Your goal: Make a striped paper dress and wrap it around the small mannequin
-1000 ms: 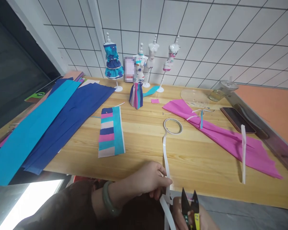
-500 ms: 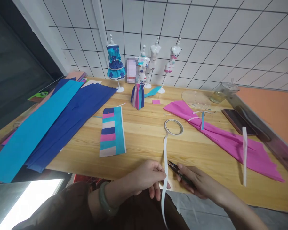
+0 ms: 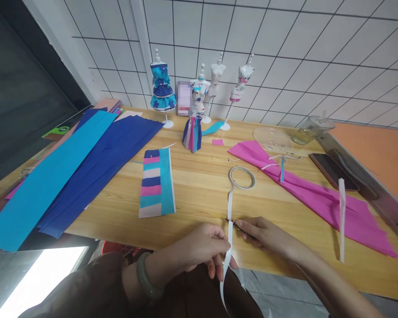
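A narrow white tape strip [image 3: 230,207] runs from the tape roll [image 3: 253,179], which lies flat on the table, down past the table's front edge. My left hand [image 3: 205,245] pinches this strip near the edge, and its loose end hangs over my lap. In my right hand [image 3: 268,234] are small black thread snips [image 3: 241,229]. Their blades cross the strip just above my left fingers; whether the strip is cut through I cannot tell. To the left lies a striped fabric panel [image 3: 154,185] with a turquoise band on its right side.
Blue fabric [image 3: 119,145] and turquoise fabric [image 3: 66,154] cover the left side. Pink fabric [image 3: 305,194] stretches across the right, near a dark phone [image 3: 331,170]. Several small dress forms [image 3: 199,95] stand at the back, one wearing a blue dress [image 3: 162,88].
My right hand has brought the snips leftward and up, so their blades now cross the tape strip. My left hand keeps its pinch in nearly the same place. The view has shifted slightly.
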`<state>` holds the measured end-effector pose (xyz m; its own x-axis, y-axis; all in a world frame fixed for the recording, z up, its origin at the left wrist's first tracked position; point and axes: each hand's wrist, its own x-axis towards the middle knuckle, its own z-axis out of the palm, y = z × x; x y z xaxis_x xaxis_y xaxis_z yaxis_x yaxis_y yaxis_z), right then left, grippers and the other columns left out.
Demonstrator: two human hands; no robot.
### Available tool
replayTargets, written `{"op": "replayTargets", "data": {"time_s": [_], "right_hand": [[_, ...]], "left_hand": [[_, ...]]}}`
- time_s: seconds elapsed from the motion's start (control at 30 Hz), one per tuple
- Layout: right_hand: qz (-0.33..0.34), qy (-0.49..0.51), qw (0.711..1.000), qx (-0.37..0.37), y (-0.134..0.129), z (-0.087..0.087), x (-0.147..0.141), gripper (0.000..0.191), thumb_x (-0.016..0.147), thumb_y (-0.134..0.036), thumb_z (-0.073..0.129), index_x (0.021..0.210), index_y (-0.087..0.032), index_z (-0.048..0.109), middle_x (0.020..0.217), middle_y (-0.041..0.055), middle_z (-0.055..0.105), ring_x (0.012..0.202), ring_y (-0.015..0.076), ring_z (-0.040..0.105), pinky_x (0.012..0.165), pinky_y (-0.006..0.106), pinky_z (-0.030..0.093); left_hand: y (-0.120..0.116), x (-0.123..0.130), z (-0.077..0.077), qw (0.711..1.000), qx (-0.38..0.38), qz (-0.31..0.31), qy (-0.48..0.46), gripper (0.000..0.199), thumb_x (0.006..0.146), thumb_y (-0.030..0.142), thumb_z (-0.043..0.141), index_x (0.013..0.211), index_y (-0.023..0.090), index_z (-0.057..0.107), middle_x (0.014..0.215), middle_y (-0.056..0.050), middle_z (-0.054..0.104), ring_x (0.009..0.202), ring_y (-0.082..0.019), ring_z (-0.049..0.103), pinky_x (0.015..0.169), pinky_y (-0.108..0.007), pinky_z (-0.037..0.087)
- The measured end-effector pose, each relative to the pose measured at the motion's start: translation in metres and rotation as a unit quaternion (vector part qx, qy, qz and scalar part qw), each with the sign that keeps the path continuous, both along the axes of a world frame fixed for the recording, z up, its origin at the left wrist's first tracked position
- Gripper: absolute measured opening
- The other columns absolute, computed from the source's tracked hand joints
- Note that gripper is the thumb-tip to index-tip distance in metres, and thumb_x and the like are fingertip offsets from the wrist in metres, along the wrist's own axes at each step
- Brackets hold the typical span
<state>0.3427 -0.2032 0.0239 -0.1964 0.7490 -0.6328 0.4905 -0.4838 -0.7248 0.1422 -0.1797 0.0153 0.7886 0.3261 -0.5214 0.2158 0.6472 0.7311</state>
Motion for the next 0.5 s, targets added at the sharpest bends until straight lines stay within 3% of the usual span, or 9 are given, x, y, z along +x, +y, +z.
{"op": "replayTargets", "data": {"time_s": [0.13, 0.27, 0.37, 0.43, 0.5], "right_hand": [[0.026, -0.023, 0.999, 0.031, -0.001, 0.015, 0.003, 0.054, 0.081, -0.07, 0.04, 0.066, -0.019, 0.048, 0.056, -0.0055, 0.035, 0.051, 0.0091, 0.03, 0.049, 0.024, 0.025], [0.07, -0.102, 0.985, 0.116, 0.008, 0.031, 0.017, 0.05, 0.085, -0.065, 0.038, 0.073, -0.019, 0.056, 0.066, -0.0005, 0.052, 0.06, 0.0135, 0.044, 0.055, 0.025, 0.034], [0.026, -0.249, 0.943, 0.221, 0.028, 0.028, 0.026, 0.049, 0.084, -0.063, 0.04, 0.083, -0.019, 0.06, 0.07, 0.0018, 0.06, 0.062, 0.0168, 0.052, 0.056, 0.027, 0.037], [-0.011, -0.35, 0.903, 0.247, 0.046, 0.019, 0.028, 0.049, 0.083, -0.063, 0.042, 0.091, -0.019, 0.062, 0.066, 0.0032, 0.062, 0.061, 0.0196, 0.056, 0.054, 0.028, 0.037], [-0.021, -0.394, 0.884, 0.252, 0.066, 0.01, 0.024, 0.048, 0.082, -0.061, 0.044, 0.096, -0.019, 0.063, 0.067, 0.006, 0.064, 0.065, 0.023, 0.059, 0.055, 0.029, 0.037]], "left_hand": [[0.003, -0.01, 0.005, 1.0, -0.007, 0.0, -0.001, 0.004, 0.077, 0.02, 0.045, 0.078, 0.018, 0.042, 0.062, -0.001, 0.066, 0.036, -0.009, 0.054, 0.03, -0.016, 0.035], [0.011, -0.038, 0.017, 0.997, 0.049, 0.044, 0.051, 0.006, 0.076, 0.024, 0.048, 0.075, 0.018, 0.046, 0.049, 0.006, 0.052, 0.033, -0.004, 0.041, 0.033, -0.014, 0.027], [0.017, -0.073, 0.027, 0.988, 0.093, 0.094, 0.081, 0.012, 0.074, 0.026, 0.054, 0.073, 0.017, 0.047, 0.049, 0.009, 0.042, 0.036, -0.002, 0.034, 0.036, -0.015, 0.021], [0.018, -0.101, 0.032, 0.982, 0.104, 0.127, 0.094, 0.018, 0.074, 0.031, 0.058, 0.072, 0.018, 0.046, 0.049, 0.009, 0.039, 0.037, -0.002, 0.03, 0.038, -0.016, 0.02], [0.016, -0.13, 0.037, 0.975, 0.112, 0.153, 0.113, 0.026, 0.073, 0.039, 0.061, 0.071, 0.019, 0.045, 0.052, 0.009, 0.036, 0.039, -0.003, 0.028, 0.039, -0.017, 0.02]]}}
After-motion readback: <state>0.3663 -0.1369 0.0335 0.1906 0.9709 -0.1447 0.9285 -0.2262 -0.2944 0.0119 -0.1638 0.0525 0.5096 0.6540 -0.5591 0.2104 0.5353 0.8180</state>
